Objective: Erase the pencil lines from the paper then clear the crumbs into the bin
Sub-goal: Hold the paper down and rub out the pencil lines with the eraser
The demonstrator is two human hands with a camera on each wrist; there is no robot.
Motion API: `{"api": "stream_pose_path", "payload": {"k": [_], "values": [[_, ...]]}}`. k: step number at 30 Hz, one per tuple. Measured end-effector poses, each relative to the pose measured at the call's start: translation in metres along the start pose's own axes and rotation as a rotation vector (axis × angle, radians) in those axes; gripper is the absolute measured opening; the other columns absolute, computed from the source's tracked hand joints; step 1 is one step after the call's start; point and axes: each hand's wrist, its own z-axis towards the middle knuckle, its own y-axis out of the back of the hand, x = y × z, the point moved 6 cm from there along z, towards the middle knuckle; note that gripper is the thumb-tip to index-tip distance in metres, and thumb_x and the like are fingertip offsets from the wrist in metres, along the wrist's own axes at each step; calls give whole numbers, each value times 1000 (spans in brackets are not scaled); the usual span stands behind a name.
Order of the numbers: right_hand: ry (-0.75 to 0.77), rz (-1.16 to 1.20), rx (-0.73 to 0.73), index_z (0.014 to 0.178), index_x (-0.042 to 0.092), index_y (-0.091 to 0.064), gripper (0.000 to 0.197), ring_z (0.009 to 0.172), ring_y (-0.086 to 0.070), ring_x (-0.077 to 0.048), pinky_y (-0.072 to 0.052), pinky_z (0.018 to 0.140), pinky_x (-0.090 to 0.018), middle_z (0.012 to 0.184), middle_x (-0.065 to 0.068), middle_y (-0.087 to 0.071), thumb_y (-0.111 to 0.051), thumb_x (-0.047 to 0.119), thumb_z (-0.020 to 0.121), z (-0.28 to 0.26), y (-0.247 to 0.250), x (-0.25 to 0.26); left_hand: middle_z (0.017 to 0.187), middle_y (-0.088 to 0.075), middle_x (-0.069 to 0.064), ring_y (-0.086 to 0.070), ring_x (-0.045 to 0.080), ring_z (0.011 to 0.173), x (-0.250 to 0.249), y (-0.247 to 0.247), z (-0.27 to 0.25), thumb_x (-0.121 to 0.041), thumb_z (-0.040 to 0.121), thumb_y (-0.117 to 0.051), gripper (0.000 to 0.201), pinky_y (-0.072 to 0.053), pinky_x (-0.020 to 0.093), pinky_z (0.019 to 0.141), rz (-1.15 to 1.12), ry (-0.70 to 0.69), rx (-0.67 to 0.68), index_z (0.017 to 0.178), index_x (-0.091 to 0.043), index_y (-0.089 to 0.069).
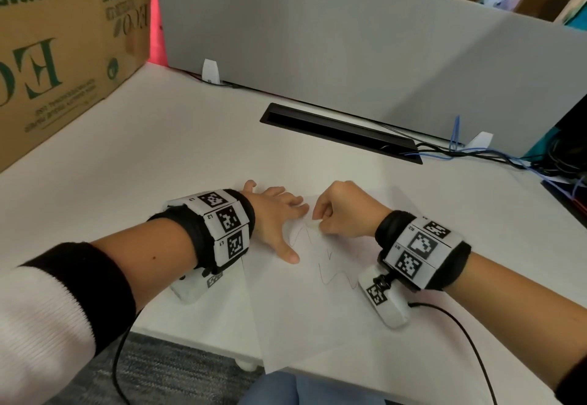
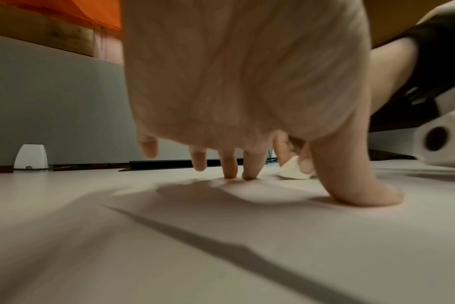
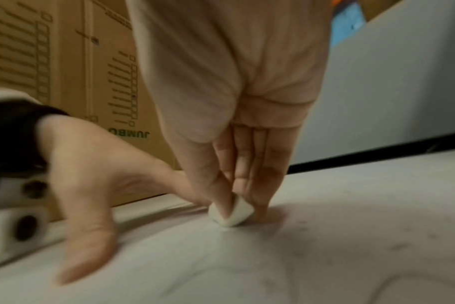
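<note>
Head view: right hand (image 1: 344, 211) pinches a small white eraser (image 1: 313, 224) between thumb and fingers, its tip pressed on the paper (image 1: 301, 309) at the upper end of the squiggly pencil lines (image 1: 333, 273). Left hand (image 1: 275, 218) is spread flat, fingers straight, thumb and fingertips pressing the paper's left part just beside the eraser. Paper lies angled on the white tabletop (image 1: 158, 150), near corner overhanging the front edge. Cardboard box (image 1: 63, 39) stands far left.
</note>
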Motion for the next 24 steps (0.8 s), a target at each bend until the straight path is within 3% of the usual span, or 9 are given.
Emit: {"api": "stream_pose_path", "payload": {"k": [2, 5, 7, 11, 13, 16, 19, 21, 24], "values": [[-8, -9, -5, 98, 6, -71, 21, 75, -53, -8, -35, 57, -3, 92, -4, -67, -61, 3, 79, 1, 1, -2, 156, 11, -14, 17, 14, 143, 0, 1, -1, -68, 76, -55, 101, 12, 59, 108, 2, 3, 3, 148, -34, 7], [47, -3, 47, 96, 8, -71, 19, 71, -53, -7, -37, 61, -5, 82, 3, -61, -62, 7, 79, -10, -11, 5, 156, 11, -14, 17, 14, 143, -1, 1, -1, -68, 76, -55, 101, 12, 59, 108, 3, 3, 4, 149, -34, 7], [63, -8, 58, 98, 8, -71, 23, 76, -55, -8, -39, 64, -6, 88, 1, -64, -60, 3, 78, -12, -13, 6, 156, 12, -14, 17, 14, 143, -1, 1, 1, -68, 76, -55, 102, 11, 58, 109, 1, 1, 4, 148, -33, 7], [-15, -19, -8, 102, 6, -70, 26, 78, -53, -9, -34, 58, -2, 98, -6, -68, -59, 0, 79, 1, 1, -7, 156, 12, -15, 17, 14, 143, 0, 1, 2, -69, 76, -54, 101, 12, 57, 109, 0, -1, -2, 148, -34, 7], [13, -26, 11, 100, 7, -70, 25, 74, -53, -6, -34, 57, -1, 94, -3, -68, -59, 1, 79, -4, -3, -2, 156, 12, -15, 17, 14, 143, 0, 0, 3, -69, 76, -54, 101, 12, 57, 109, -6, 0, -1, 149, -34, 7], [90, -16, 90, 96, 10, -71, 24, 64, -49, 3, -36, 57, 1, 76, 12, -57, -59, 2, 78, -18, -17, 13, 157, 10, -14, 16, 15, 144, 0, 0, 4, -69, 75, -55, 102, 11, 58, 109, -5, -3, -8, 149, -34, 6], [38, -29, 56, 98, 8, -71, 25, 73, -51, -3, -34, 58, 0, 84, 5, -63, -58, 1, 78, -8, -8, 3, 157, 9, -14, 14, 15, 144, 0, 0, 4, -69, 75, -55, 102, 11, 58, 109, -6, -11, -6, 149, -34, 6], [-9, -37, -8, 99, 7, -71, 24, 79, -53, -7, -34, 58, 0, 95, -3, -69, -59, 1, 79, 2, 4, -9, 157, 3, -14, 6, 14, 145, 1, 1, 4, -69, 74, -56, 102, 11, 56, 109, -22, -15, -29, 149, -34, 3], [23, -5, -12, 95, 9, -73, 16, 75, -54, -5, -35, 58, 0, 94, -3, -71, -67, 13, 81, 8, 8, -8, 147, -26, -11, -24, 13, 138, 1, 7, 4, -68, 68, -64, 101, 7, 52, 110, -81, -30, -108, 146, -29, -15]]}}
